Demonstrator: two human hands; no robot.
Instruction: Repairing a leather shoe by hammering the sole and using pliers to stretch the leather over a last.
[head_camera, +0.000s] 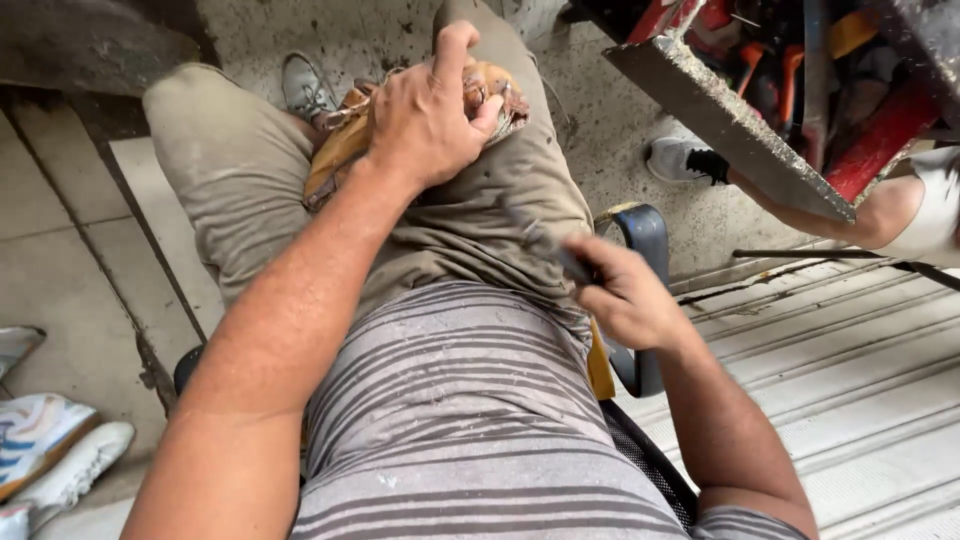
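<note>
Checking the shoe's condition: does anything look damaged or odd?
The tan shoe under the left hand looks worn, its upper crumpled. The right hand holds a blurred dark tool; its kind is unclear.

Looks like a small shoe-repair workshop, street-side or garage type. Landmark: the metal tool tray (730, 125), upper right, worn & scratched, w/ red- and orange-handled tools (790, 70) piled inside. Below the tray: ribbed metal sheeting (850, 400) like a roller shutter or ramp. Left of the tray: stained, gritty concrete floor (330, 35). Far left & lower from the tray: paving slabs w/ a few loose sneakers (50, 450) waiting at the edge. Just below the tray: blue-armed work chair (645, 235). Rough, dusty, no home furnishings.
</note>
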